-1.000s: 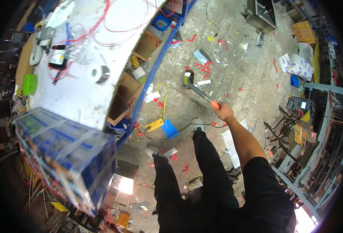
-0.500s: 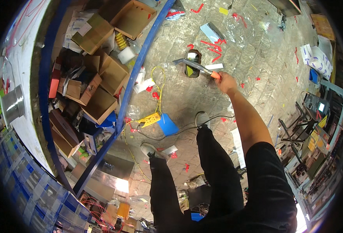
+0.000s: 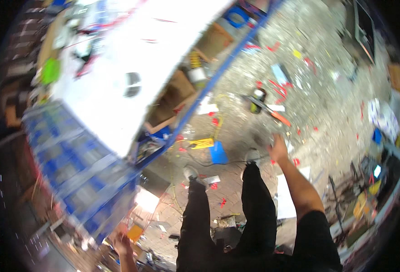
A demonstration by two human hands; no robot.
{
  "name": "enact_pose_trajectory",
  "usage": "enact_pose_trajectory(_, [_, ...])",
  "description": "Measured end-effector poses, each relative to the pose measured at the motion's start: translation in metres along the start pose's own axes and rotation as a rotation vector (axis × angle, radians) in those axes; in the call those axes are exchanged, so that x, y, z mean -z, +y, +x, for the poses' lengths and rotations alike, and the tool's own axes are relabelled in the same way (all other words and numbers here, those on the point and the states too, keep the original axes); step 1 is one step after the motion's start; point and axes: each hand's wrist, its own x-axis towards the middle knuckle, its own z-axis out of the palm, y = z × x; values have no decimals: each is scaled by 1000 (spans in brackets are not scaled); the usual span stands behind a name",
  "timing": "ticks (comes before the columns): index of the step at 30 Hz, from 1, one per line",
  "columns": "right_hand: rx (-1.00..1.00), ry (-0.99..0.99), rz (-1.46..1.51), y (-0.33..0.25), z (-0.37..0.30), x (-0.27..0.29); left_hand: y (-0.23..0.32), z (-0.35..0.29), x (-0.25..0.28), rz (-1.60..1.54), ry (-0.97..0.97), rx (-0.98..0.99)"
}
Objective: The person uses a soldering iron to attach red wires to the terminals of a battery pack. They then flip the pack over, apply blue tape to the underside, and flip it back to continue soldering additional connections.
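A hammer (image 3: 277,116) with a grey head and orange grip lies across a small dark container (image 3: 257,97) on the floor. My right hand (image 3: 278,148) is below and apart from the grip; it holds nothing, and its somewhat blurred fingers look loosely apart. At the lower left, my left hand (image 3: 122,245) shows near the corner of a blue-and-grey taped surface (image 3: 80,181). Motion smears its fingers, so whether it holds anything cannot be told.
A white tabletop (image 3: 109,104) with a blue frame (image 3: 200,97) stands at left, open cardboard boxes (image 3: 175,95) beneath it. A yellow tool (image 3: 202,143), a blue sheet (image 3: 218,153), a cable and red scraps litter the floor. Equipment (image 3: 365,199) lines the right side.
My right hand has let go of the hammer and drawn back toward me. My left hand has come into view at lower left. The view has swung left, showing more of the white tabletop.
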Motion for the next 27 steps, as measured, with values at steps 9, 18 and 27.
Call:
enact_pose_trajectory(9, [15,-493,389,-148,-202,87,36,-36,1,-48,-193,120])
enact_pose_trajectory(18, [-152,-448,668,-288,-219,144,45,48,-12,157,-387,-56])
enact_pose_trajectory(27, [-362,-395,1092,-472,-265,102,28,142,-33,265,-630,-133])
